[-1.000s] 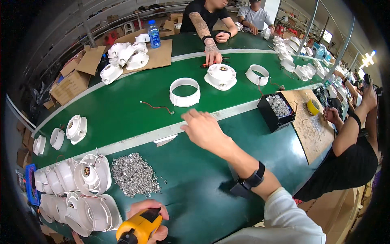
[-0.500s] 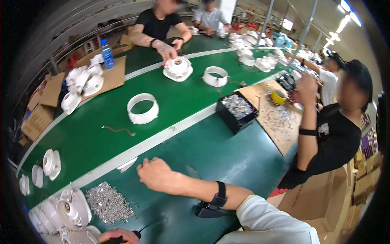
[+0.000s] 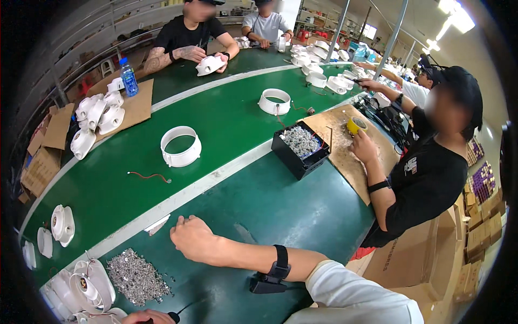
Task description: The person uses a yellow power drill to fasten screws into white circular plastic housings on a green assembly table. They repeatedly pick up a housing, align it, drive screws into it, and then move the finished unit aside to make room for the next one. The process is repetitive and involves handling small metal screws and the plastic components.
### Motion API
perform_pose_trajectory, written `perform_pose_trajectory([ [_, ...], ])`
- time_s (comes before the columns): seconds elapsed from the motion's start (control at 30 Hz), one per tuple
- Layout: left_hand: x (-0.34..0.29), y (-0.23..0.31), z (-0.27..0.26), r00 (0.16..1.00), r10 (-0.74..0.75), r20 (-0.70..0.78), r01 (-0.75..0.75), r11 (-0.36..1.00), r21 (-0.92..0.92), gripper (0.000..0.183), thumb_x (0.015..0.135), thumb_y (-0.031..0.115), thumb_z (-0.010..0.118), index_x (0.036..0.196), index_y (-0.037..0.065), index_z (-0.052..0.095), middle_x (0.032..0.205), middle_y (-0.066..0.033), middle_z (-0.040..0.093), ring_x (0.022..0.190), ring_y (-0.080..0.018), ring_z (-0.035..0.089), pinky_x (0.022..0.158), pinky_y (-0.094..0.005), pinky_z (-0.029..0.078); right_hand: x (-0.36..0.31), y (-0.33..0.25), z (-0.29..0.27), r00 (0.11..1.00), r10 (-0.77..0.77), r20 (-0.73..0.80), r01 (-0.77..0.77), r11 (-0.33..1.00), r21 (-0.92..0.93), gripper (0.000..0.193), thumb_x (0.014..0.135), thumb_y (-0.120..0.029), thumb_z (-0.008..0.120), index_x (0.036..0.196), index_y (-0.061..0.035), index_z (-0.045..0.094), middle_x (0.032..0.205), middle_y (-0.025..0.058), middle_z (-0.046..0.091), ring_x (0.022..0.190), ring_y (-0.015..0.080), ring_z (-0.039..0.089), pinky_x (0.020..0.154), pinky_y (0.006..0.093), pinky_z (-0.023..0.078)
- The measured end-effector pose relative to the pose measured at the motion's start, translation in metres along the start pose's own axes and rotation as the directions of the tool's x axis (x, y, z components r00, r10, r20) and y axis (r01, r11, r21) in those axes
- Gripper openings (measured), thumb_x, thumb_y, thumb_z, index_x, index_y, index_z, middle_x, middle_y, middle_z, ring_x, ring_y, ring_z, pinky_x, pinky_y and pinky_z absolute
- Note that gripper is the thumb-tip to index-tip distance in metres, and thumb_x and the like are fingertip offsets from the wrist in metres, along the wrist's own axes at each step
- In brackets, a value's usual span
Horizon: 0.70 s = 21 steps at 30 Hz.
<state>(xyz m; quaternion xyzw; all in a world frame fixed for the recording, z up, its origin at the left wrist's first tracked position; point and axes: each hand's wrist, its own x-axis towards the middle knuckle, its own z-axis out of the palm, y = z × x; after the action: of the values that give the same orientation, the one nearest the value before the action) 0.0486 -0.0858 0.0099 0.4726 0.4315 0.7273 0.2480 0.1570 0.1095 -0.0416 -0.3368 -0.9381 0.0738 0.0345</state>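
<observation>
My right hand [image 3: 193, 241] hovers over the green table, its fingers curled together and the tips turned out of sight, so what it holds, if anything, is hidden. Beside it lies a heap of small silver screws [image 3: 139, 276]. At the bottom edge, mostly cut off, my left hand [image 3: 147, 317] is closed round a corded tool [image 3: 174, 316] that looks like an electric screwdriver. Only its black cable end shows. Left of the screws, white round plastic housings [image 3: 91, 286] are stacked close together. A white scrap [image 3: 157, 224] lies just beyond my right hand.
A green conveyor [image 3: 124, 200] with a pale rail carries white rings [image 3: 181, 147], housings [image 3: 62, 225] and a red wire [image 3: 149, 176]. A black box [image 3: 294, 166] of small metal parts stands near a wooden board [image 3: 372, 181] with yellow tape [image 3: 356, 126]. Co-workers sit opposite and at right.
My right hand has shifted slightly left and lower in the view. The co-worker opposite has lifted a white housing off the belt, and the person at right has reached to the yellow tape.
</observation>
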Motion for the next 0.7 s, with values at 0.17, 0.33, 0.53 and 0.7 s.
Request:
perform_pose_trajectory([
  [0.17,0.000,-0.002,0.004,0.999,0.001,-0.038,-0.004,0.997,-0.082,0.061,0.076,0.050,0.069,0.103,0.000,0.046,0.062,-0.0084,0.052,0.046,-0.0164,0.049,0.042,-0.0247,0.040,-0.001,0.001,0.008,0.994,0.005,-0.106,-0.015,0.996,-0.091,0.028,0.071,-0.012,0.062,0.095,0.0023,0.066,0.098,0.0221,0.065,0.088,0.0257,0.064,0.073,0.0343,0.048],
  [0.33,-0.014,-0.010,-0.025,0.991,-0.064,-0.119,0.067,0.997,0.027,0.051,0.083,0.051,0.059,0.099,0.005,0.043,0.066,-0.0069,0.050,0.048,-0.0182,0.050,0.043,-0.0296,0.042,0.002,-0.008,-0.014,1.000,-0.010,0.010,0.010,0.999,-0.049,0.035,0.078,-0.034,0.064,0.089,0.0001,0.063,0.092,0.0183,0.062,0.079,0.0290,0.064,0.068,0.0375,0.052],
  [0.53,0.006,0.011,-0.030,0.946,-0.274,0.171,0.286,0.957,-0.052,0.055,0.055,0.011,0.081,0.105,0.006,0.058,0.074,-0.0048,0.060,0.063,-0.0117,0.056,0.058,-0.0239,0.044,-0.004,-0.001,-0.009,0.982,-0.072,-0.176,0.060,0.996,-0.071,0.031,0.076,-0.029,0.067,0.086,-0.0001,0.062,0.084,0.0166,0.062,0.077,0.0293,0.064,0.071,0.0370,0.051],
  [0.7,0.005,0.017,-0.030,0.950,-0.304,0.070,0.299,0.951,0.080,0.042,0.063,0.015,0.078,0.099,0.001,0.061,0.080,-0.0079,0.064,0.064,-0.0165,0.062,0.058,-0.0257,0.049,-0.003,-0.013,-0.016,0.978,-0.125,-0.165,0.121,0.992,-0.036,0.034,0.077,-0.028,0.066,0.091,0.0014,0.060,0.090,0.0192,0.062,0.079,0.0340,0.063,0.076,0.0404,0.050],
])
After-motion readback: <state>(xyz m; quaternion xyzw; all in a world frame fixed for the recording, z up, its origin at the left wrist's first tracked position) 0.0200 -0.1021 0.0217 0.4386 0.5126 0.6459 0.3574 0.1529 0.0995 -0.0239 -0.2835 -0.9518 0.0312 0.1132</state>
